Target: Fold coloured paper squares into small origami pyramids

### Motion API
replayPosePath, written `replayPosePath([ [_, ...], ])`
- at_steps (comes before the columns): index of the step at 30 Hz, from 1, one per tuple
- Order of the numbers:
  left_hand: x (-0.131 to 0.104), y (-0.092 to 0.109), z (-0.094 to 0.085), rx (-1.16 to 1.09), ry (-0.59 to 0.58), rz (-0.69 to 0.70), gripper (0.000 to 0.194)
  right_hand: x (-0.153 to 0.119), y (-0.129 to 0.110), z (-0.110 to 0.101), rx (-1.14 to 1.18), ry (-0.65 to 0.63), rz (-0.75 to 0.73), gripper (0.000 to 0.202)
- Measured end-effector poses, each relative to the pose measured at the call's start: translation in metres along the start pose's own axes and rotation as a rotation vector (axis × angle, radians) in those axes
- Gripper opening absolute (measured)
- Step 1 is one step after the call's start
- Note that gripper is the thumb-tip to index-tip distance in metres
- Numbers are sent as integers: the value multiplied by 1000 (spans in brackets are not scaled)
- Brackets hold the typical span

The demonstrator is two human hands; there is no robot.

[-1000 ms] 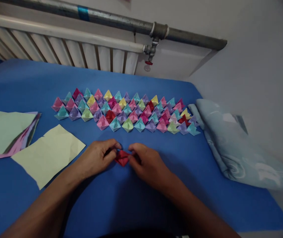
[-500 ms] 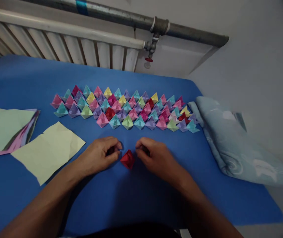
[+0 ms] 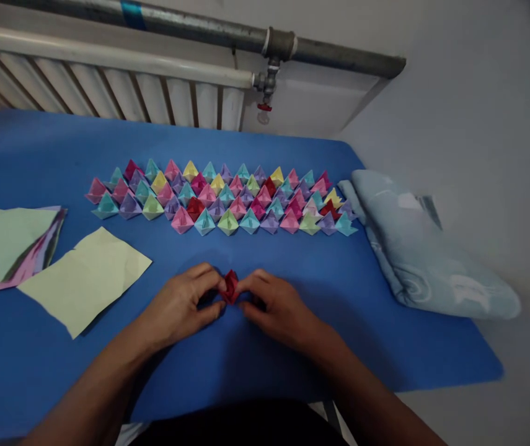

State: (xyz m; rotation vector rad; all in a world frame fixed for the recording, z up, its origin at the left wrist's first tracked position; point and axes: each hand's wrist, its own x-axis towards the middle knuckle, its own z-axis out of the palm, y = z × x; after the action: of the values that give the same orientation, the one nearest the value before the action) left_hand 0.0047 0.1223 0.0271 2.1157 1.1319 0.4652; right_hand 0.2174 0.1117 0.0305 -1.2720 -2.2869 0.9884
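Note:
A small red folded paper boat (image 3: pixel 230 287) sits between my two hands, low over the blue table. My left hand (image 3: pixel 189 297) comes from the left, its fingertips pinched on the boat's left end. From the other side my right hand (image 3: pixel 274 303) has its fingertips on the right end, thumb a little below. Beyond the hands, rows of folded paper boats (image 3: pixel 228 223) in pink, teal, purple, yellow, green and red stand close together.
A pale yellow paper sheet (image 3: pixel 88 275) lies left of my left arm, beside a stack of coloured sheets (image 3: pixel 7 241). A folded light-blue blanket (image 3: pixel 427 260) rests on the blue table (image 3: pixel 190 384) at the right. Behind the table are a radiator (image 3: pixel 148 93) and a pipe (image 3: pixel 209 28).
Both hands have closed in on the red paper boat and now grip its two ends. Before, it stood free between them. It has turned and moved slightly up in the view, which has shifted.

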Motion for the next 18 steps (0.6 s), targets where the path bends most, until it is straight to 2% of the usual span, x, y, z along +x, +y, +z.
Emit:
replayPosePath([
  [9,-6,1,14,168,85,-2,12,6,-5,7,-129,2,46,14],
  [18,-4,0,15,143,85,25,11,8,-7,7,-151,-8,62,12],
])
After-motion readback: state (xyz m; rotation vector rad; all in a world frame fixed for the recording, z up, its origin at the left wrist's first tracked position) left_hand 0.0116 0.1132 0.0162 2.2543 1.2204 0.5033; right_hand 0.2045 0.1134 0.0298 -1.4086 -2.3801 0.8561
